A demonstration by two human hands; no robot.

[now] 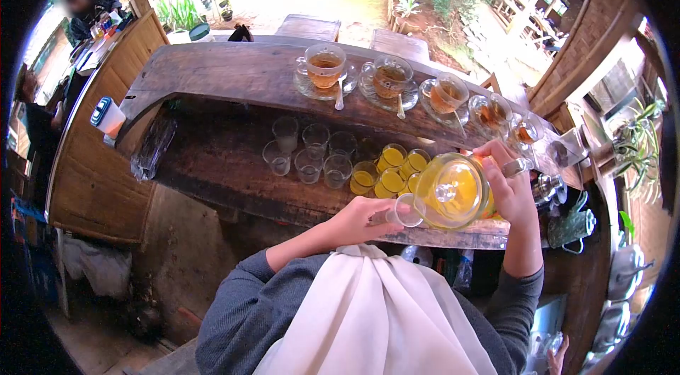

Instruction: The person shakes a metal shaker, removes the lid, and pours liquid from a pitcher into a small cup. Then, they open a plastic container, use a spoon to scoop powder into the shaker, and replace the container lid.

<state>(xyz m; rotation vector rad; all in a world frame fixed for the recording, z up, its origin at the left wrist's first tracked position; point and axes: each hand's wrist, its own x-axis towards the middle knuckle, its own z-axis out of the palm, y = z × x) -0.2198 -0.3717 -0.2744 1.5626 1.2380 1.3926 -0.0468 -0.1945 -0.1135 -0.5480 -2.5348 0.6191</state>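
My right hand (506,187) grips a clear glass pitcher (448,194) by its handle side. The pitcher is tilted to the left, its lid faces me, and yellow drink shows inside. My left hand (358,220) is closed around a small drinking glass (409,211), whose rim is right at the pitcher's left side. Just beyond, several glasses of yellow drink (391,181) stand close together on the lower wooden counter (212,155). To their left is a group of clear glasses (309,162) without yellow drink.
Along the raised wooden ledge (219,67) stands a row of glass cups of tea (326,72) on saucers with spoons. A green patterned pot (571,225) and metal ware are at right. A plastic container (108,117) sits left. Another person (88,10) is at far left.
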